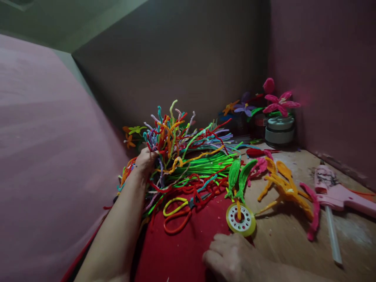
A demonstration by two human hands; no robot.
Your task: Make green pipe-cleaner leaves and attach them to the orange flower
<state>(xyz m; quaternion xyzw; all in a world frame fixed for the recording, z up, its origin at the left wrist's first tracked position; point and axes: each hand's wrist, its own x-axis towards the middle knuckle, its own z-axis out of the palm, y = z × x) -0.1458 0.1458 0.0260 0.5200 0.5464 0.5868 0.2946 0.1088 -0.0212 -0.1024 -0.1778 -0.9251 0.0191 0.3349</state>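
Note:
My left hand (146, 160) reaches into a big tangled pile of coloured pipe cleaners (188, 156) and is closed on a bunch of them at the pile's left side. My right hand (232, 256) rests fingers curled on the red cloth (176, 254) near the front, holding nothing I can see. Just beyond it lies a roll of yellow-green tape (241, 220). Scissors with yellow and orange handles (176, 213) lie on the cloth between my hands. Two green pipe-cleaner leaves (238, 178) lie next to the tape.
A pink glue gun (337, 194) with a glue stick lies at right on the wooden table (293, 243). Orange and pink pipe-cleaner petals (286, 186) lie mid-right. Finished pipe-cleaner flowers (279, 102) stand on stacked tape rolls (279, 131) in the back corner. Walls close in left, back and right.

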